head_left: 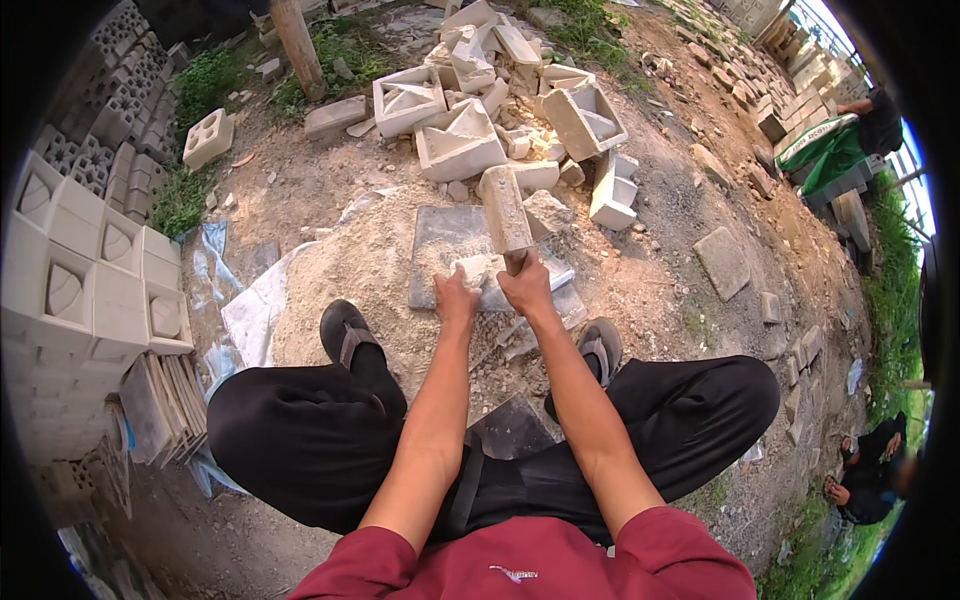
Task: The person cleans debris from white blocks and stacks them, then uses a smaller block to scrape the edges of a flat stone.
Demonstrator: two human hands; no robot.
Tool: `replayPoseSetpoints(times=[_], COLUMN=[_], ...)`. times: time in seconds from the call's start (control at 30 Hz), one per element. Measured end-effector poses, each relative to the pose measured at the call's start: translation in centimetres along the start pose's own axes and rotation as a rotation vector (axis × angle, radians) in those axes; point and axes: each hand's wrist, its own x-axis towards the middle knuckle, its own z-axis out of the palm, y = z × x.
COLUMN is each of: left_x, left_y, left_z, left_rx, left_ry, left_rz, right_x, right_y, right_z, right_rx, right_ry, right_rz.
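A dusty, block-headed hammer point(506, 212) is gripped by the right hand point(527, 285); a pale chunk point(474, 269) is held by the left hand point(456, 298) over a flat grey slab point(437, 236), beyond which broken cream-coloured blocks point(462, 148) are heaped.

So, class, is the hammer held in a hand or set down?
Held: the right hand wraps its handle, close to the blocky head. Whether that head touches anything beneath, I cannot tell.

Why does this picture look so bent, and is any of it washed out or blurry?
Head view: the fisheye lens bends the stacked pale blocks at left, inside a black rim; head view: sky glares white at upper right; head view: the mallet, left hand and right hand look fairly clear.
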Motion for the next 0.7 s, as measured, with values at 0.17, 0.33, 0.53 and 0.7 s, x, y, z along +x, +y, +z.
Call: replayPoseSetpoints(times=[0.17,0.33,0.53,0.7], left_x=[0.7,0.5,0.3,0.6], left_y=[1.4,0.6,1.1,1.5], left_z=[-0.1,-0.9,-1.4,-0.7], left_rx=[0.001,0.046,-0.039,0.004], left_ry=[-0.097,-0.107,-0.133,-0.108], left_rz=[-0.032,-0.058,-0.079,-0.066], right_x=[-1.3,-0.3,0.4,-1.8], right_y=[5.5,2.5,0.1,3.4], right_z=[1.2,0.2,0.2,2.0], right_rx=[-0.183,-0.161,0.003,-0.154], right_ry=[-0.102,-0.157,0.006,-0.098], right_rz=[0.074,0.073,0.013,0.109])
